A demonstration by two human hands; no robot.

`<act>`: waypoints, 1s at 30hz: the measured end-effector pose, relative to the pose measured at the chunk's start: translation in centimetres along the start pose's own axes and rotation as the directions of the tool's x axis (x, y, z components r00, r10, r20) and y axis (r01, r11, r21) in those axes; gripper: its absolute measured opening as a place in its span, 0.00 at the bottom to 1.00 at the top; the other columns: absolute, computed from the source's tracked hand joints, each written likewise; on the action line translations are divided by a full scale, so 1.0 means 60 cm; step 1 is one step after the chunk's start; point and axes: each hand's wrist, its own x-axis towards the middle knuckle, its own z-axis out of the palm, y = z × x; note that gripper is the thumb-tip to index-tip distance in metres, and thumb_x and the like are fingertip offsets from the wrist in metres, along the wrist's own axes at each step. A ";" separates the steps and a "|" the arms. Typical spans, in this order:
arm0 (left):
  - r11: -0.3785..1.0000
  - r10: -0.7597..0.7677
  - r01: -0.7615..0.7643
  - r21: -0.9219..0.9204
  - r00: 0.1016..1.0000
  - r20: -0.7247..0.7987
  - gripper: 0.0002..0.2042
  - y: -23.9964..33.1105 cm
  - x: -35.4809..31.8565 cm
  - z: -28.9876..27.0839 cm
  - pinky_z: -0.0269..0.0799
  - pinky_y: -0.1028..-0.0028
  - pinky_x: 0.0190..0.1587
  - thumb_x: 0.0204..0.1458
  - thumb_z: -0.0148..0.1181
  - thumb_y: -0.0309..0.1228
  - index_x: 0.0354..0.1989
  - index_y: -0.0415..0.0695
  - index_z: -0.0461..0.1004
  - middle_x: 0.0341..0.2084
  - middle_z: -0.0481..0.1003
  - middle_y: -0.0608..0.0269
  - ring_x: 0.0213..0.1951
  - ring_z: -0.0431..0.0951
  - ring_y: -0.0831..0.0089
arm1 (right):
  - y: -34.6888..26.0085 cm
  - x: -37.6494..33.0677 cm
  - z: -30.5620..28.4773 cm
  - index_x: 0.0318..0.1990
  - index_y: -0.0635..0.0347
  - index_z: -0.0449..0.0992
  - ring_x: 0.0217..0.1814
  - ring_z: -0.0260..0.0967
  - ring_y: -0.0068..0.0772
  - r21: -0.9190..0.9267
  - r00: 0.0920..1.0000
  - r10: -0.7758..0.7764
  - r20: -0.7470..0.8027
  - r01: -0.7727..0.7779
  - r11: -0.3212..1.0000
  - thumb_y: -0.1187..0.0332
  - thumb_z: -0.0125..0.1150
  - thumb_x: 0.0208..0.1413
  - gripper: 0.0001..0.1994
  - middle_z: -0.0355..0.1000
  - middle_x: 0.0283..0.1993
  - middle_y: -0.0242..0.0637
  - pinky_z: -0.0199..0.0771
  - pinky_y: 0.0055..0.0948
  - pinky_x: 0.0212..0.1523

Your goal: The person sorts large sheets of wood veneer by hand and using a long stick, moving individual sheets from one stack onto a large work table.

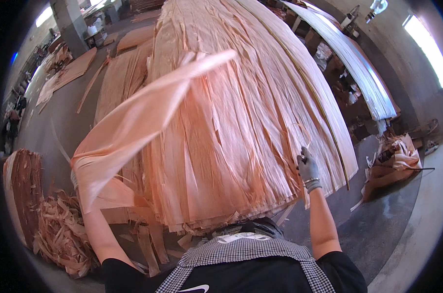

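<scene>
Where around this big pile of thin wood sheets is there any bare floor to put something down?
Bare grey floor lies right of the veneer stack, between its edge and the torn scraps. Another open strip runs left of the stack, toward the flat sheets farther back. The lower left is crowded with a scrap heap. The left hand lifts a veneer strip; the right hand touches the stack.

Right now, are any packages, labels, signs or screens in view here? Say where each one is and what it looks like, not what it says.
No packages, signs or screens can be made out.
White printed mark: on the person's black shirt at the lower edge, a small curved shape.
White patch: at the top of the checked apron, below the veneer stack; flat, pale, detail too small to tell.
</scene>
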 end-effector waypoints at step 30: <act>-0.172 -0.393 -0.877 0.448 0.478 0.785 0.41 -0.398 -0.841 0.693 0.38 0.58 0.66 0.40 0.64 0.46 0.63 0.44 0.54 0.63 0.51 0.51 0.65 0.47 0.55 | 0.582 -0.082 -0.389 0.54 0.55 0.65 0.47 0.68 0.54 -0.397 0.989 0.114 0.094 -0.068 0.915 0.68 0.55 0.50 0.21 0.67 0.47 0.53 0.70 0.44 0.44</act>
